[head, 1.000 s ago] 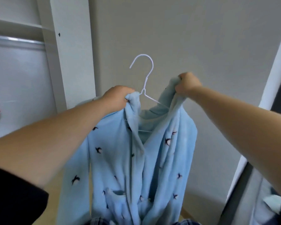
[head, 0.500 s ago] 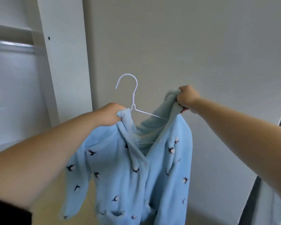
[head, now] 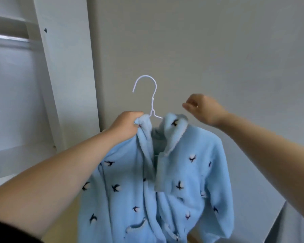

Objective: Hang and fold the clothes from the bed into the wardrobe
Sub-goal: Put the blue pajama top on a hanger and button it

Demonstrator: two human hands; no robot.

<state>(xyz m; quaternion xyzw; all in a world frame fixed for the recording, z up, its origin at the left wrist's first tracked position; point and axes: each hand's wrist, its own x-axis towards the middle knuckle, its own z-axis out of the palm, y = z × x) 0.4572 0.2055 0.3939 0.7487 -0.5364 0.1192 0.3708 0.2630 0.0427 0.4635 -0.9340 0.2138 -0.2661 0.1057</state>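
A light blue fleece robe (head: 174, 181) with small dark bird marks hangs in front of me on a white wire hanger (head: 152, 102), whose hook points up and to the left. My left hand (head: 127, 126) grips the robe's left collar together with the hanger's left shoulder. My right hand (head: 202, 109) is raised just above the right collar, apart from the cloth, with its fingers curled and nothing in them. The hanger's right arm is hidden under the collar.
The open wardrobe is at the left: a white upright panel (head: 63, 71), a metal hanging rail (head: 9, 42) behind it, and a shelf (head: 5, 18) above. A plain grey wall (head: 218, 50) fills the view straight ahead.
My right hand has let go of the right collar and lifted off it. The right side of the robe now drapes over the hanger.
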